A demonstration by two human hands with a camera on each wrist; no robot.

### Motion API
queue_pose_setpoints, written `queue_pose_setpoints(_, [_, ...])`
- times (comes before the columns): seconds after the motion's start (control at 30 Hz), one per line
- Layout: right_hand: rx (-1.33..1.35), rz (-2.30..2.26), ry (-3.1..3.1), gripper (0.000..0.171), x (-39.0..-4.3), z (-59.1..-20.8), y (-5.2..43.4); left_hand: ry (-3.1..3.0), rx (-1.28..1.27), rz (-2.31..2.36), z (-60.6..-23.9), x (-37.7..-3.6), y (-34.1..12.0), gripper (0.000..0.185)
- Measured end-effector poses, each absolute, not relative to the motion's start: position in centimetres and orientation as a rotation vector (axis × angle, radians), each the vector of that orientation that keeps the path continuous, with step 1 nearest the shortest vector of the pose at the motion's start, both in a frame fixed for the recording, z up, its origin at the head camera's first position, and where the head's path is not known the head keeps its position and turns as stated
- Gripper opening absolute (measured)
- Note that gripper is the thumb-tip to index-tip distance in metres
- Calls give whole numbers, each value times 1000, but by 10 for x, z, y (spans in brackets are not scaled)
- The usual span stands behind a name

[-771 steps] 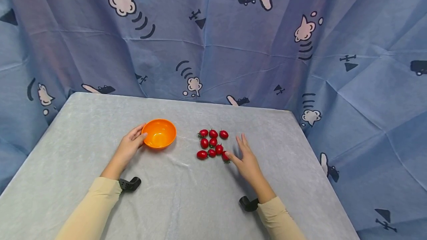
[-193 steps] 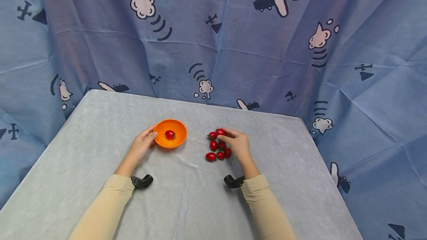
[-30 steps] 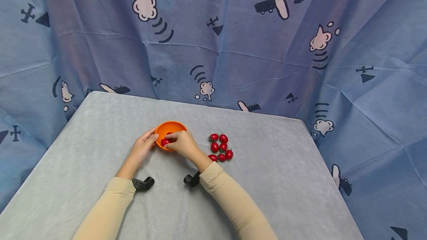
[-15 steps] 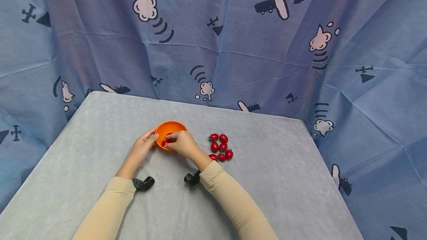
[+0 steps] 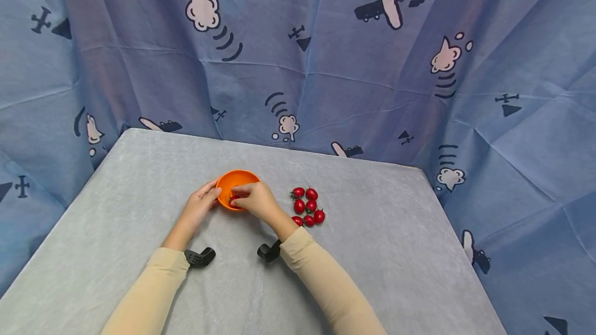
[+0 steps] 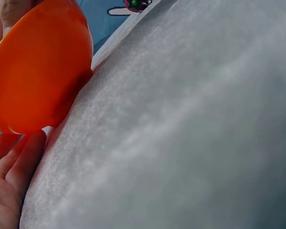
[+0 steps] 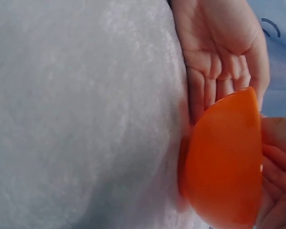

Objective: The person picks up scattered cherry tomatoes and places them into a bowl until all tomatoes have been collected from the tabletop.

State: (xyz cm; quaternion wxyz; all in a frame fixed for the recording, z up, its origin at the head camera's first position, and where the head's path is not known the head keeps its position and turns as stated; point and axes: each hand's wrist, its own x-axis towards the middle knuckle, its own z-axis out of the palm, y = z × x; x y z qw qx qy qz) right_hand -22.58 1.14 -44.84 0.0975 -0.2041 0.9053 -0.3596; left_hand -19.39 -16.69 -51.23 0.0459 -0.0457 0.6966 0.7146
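Observation:
An orange bowl [image 5: 224, 182] stands on the cloth-covered table, left of the middle. My left hand [image 5: 199, 207] grips its left side, thumb at the rim and fingers along the outer wall; the left wrist view shows those fingers low against the bowl [image 6: 43, 67]. My right hand [image 5: 261, 201] reaches over the near right rim into the bowl, thumb and fingers pinching a red cherry tomato [image 5: 232, 198], partly hidden. What else lies in the bowl is covered by the right hand. In the right wrist view the bowl [image 7: 224, 162] hides the right fingertips.
Several cherry tomatoes [image 5: 299, 206] with green stems lie grouped right of the bowl; the right forearm partly covers the nearest one. A grey-white cloth [image 5: 396, 252] covers the table. A blue printed curtain [image 5: 251, 25] hangs behind and at the sides.
Since 6.4 s ago my right hand has moved left from the group into the bowl with a tomato. In the last second, the tomato at its fingertips has turned, showing green. Left hand keeps its hold.

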Motion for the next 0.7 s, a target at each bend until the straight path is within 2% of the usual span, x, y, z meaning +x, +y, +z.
queue_pose_setpoints(0.47, [-367,-1494,2501,34,-214,-438,33,2120,-169,2184,-509,-193,-166,53])
queue_pose_setpoints(0.7, [-351,-1624,2389,39,-205,-431,57,2132,-187,2143,-509,-193,-166,54])
